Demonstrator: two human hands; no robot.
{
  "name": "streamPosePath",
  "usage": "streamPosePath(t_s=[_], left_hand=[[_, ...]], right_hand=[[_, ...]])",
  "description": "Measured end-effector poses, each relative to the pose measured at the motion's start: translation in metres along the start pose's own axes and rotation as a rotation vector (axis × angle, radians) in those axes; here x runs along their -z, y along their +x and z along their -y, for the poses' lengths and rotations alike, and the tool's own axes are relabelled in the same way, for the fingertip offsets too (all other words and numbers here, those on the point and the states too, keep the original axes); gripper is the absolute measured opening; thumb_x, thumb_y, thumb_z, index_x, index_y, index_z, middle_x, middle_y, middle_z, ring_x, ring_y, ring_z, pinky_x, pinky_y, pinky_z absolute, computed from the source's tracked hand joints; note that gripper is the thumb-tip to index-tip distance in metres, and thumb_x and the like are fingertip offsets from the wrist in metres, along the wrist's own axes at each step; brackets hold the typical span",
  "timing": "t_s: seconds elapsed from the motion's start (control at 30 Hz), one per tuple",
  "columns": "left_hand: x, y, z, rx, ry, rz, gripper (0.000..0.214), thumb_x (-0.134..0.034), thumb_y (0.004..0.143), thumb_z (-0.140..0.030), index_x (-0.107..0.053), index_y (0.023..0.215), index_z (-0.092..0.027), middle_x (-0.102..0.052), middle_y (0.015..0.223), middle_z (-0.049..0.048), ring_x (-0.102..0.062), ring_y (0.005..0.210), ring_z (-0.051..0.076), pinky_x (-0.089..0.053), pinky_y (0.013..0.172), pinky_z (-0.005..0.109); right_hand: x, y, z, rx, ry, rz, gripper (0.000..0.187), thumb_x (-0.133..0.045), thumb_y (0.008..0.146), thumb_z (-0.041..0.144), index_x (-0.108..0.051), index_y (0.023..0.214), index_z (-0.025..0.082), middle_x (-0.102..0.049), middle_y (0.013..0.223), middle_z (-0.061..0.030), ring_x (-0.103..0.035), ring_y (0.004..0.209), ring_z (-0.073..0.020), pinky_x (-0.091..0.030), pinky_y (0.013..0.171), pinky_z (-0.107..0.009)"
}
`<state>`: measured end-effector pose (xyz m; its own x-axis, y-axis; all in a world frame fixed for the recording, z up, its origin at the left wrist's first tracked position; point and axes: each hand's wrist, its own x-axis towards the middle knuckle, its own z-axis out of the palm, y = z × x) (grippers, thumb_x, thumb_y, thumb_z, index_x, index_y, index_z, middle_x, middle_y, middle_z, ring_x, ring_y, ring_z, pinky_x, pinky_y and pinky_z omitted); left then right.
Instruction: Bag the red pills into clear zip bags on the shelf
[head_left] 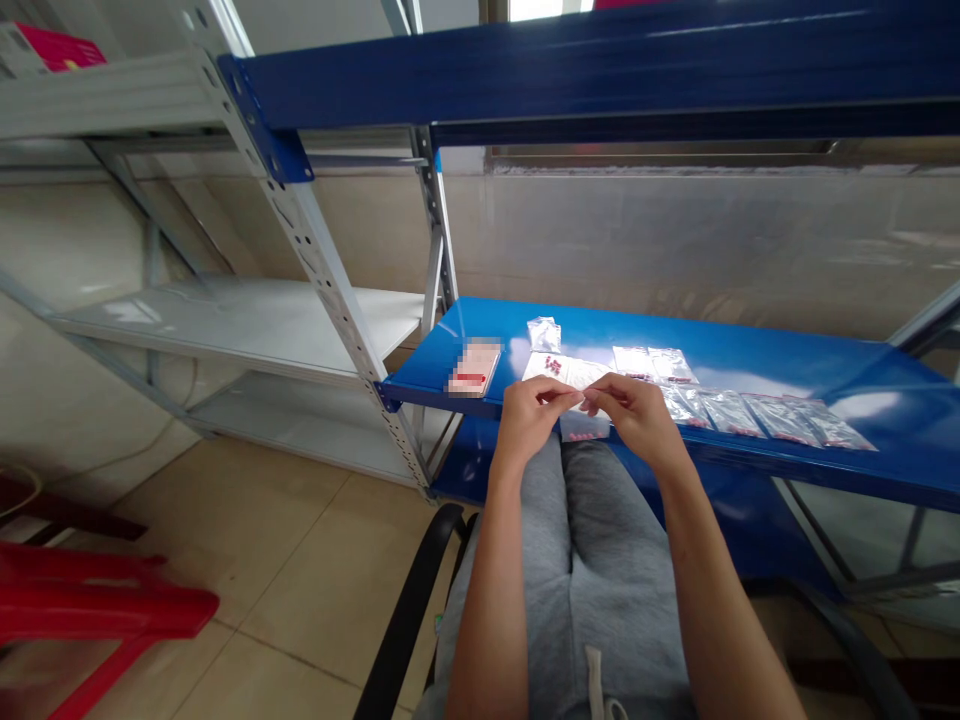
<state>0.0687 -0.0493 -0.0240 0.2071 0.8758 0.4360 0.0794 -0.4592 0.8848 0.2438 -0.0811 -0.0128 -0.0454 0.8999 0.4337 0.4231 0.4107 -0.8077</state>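
Pinched at its top edge between both hands is a small clear plastic bag (585, 428) with several small red pieces along its bottom. My left hand (531, 412) grips the bag's left upper part, fingers closed. On the other side my right hand (636, 408) has thumb and fingers closed at the same edge. Just behind the hands, a little pile of dark red pieces (553, 365) lies on a white sheet (534, 370). The hands partly cover the sheet.
Several flat clear bags with red contents (731, 412) lie along the blue shelf (810, 350) to the right. Further back is a stack of clear bags (544, 334). A pinkish blurred-out packet (475, 368) lies left. A red stool (97, 600) stands on the floor.
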Motion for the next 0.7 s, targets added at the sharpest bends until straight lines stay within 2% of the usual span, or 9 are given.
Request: streamPosePath(t_s=[0.2, 0.27, 0.33, 0.4, 0.47, 0.57, 0.63, 0.7], left_hand=[[-0.011, -0.001, -0.007, 0.048, -0.028, 0.071, 0.007, -0.079, 0.080, -0.025, -0.080, 0.076, -0.020, -0.078, 0.080, 0.0038, -0.071, 0.079, 0.020, -0.051, 0.072, 0.028], [-0.021, 0.000, -0.007, 0.069, -0.096, 0.099, 0.013, -0.080, 0.080, -0.028, -0.081, 0.089, -0.019, -0.078, 0.085, 0.0049, -0.072, 0.081, 0.020, -0.053, 0.074, 0.028], [-0.033, 0.002, -0.005, 0.122, -0.186, 0.118, 0.036, -0.081, 0.079, -0.031, -0.076, 0.112, -0.019, -0.078, 0.092, 0.0060, -0.073, 0.083, 0.020, -0.054, 0.073, 0.028], [-0.046, 0.003, -0.003, 0.192, -0.247, 0.113, 0.049, -0.082, 0.078, -0.032, -0.069, 0.124, -0.019, -0.078, 0.092, 0.0068, -0.073, 0.082, 0.020, -0.055, 0.073, 0.028], [-0.059, 0.005, -0.001, 0.235, -0.283, 0.110, 0.039, -0.080, 0.080, -0.030, -0.070, 0.116, -0.016, -0.077, 0.085, 0.0070, -0.073, 0.078, 0.019, -0.055, 0.073, 0.028], [-0.078, 0.013, 0.000, 0.231, -0.319, 0.122, 0.018, -0.077, 0.082, -0.028, -0.073, 0.094, -0.015, -0.075, 0.080, 0.0070, -0.072, 0.074, 0.018, -0.055, 0.071, 0.028], [-0.092, 0.023, 0.002, 0.213, -0.312, 0.107, 0.015, -0.076, 0.083, -0.029, -0.072, 0.088, -0.015, -0.074, 0.081, 0.0070, -0.071, 0.074, 0.017, -0.054, 0.068, 0.025], [-0.109, 0.035, 0.004, 0.211, -0.285, 0.092, 0.015, -0.076, 0.084, -0.029, -0.072, 0.088, -0.015, -0.074, 0.081, 0.0067, -0.071, 0.074, 0.017, -0.052, 0.063, 0.023]], right_hand=[[0.027, -0.009, -0.001, -0.051, -0.037, 0.138, 0.031, -0.061, 0.093, 0.042, -0.078, 0.078, 0.020, -0.078, 0.081, -0.0050, -0.071, 0.078, -0.0223, -0.050, 0.073, -0.032], [0.038, -0.006, -0.002, -0.089, -0.016, 0.147, 0.035, -0.061, 0.092, 0.046, -0.079, 0.079, 0.020, -0.078, 0.080, -0.0059, -0.069, 0.071, -0.0207, -0.049, 0.065, -0.031], [0.051, 0.001, 0.000, -0.138, 0.017, 0.135, 0.038, -0.064, 0.089, 0.051, -0.079, 0.079, 0.018, -0.078, 0.079, -0.0077, -0.066, 0.064, -0.0194, -0.045, 0.057, -0.030], [0.067, 0.009, 0.004, -0.193, 0.067, 0.098, 0.041, -0.069, 0.084, 0.056, -0.079, 0.083, 0.016, -0.078, 0.079, -0.0106, -0.069, 0.066, -0.0210, -0.044, 0.054, -0.029], [0.084, 0.013, 0.007, -0.245, 0.106, 0.089, 0.046, -0.073, 0.080, 0.058, -0.079, 0.093, 0.015, -0.079, 0.084, -0.0137, -0.073, 0.077, -0.0254, -0.045, 0.055, -0.028], [0.107, 0.009, 0.003, -0.303, 0.137, 0.101, 0.059, -0.078, 0.076, 0.058, -0.073, 0.119, 0.017, -0.079, 0.098, -0.0148, -0.075, 0.094, -0.0304, -0.047, 0.059, -0.028], [0.119, 0.001, -0.008, -0.345, 0.147, 0.081, 0.072, -0.081, 0.073, 0.055, -0.064, 0.133, 0.020, -0.079, 0.103, -0.0141, -0.074, 0.097, -0.0308, -0.049, 0.060, -0.029], [0.131, -0.007, -0.024, -0.384, 0.142, 0.052, 0.074, -0.083, 0.071, 0.052, -0.061, 0.134, 0.020, -0.079, 0.099, -0.0131, -0.074, 0.092, -0.0294, -0.051, 0.060, -0.030]])
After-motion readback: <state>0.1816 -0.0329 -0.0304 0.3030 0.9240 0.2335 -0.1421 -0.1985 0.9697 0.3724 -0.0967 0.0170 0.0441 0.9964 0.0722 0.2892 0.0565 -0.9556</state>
